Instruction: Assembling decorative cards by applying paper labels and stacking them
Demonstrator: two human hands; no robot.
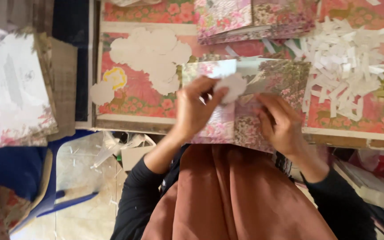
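We see our left hand (194,109) raised over the near edge of the tabletop (245,131), wrist bent, fingers curled, thumb and forefinger pinching a small white cutout (232,86) with a scalloped edge. The cutout sits just above a floral sheet (263,84) that lies across the tabletop's edge and hangs toward our lap.

Our right hand (281,122) lies palm down on the sheet, fingers together and slightly bent, pressing the paper flat. It grips nothing. Both forearms, in black sleeves, come up from below, the left angled in from the left, the right from the lower right.

To the left of our hands lie pale cloud-shaped cutouts (154,55) on a pink flowered cloth (130,95). To the right is a pile of white paper strips (345,66), well apart from the left hand and near the right. More floral sheets are stacked (245,18) at the far side. A heap of papers (12,93) rests at far left.
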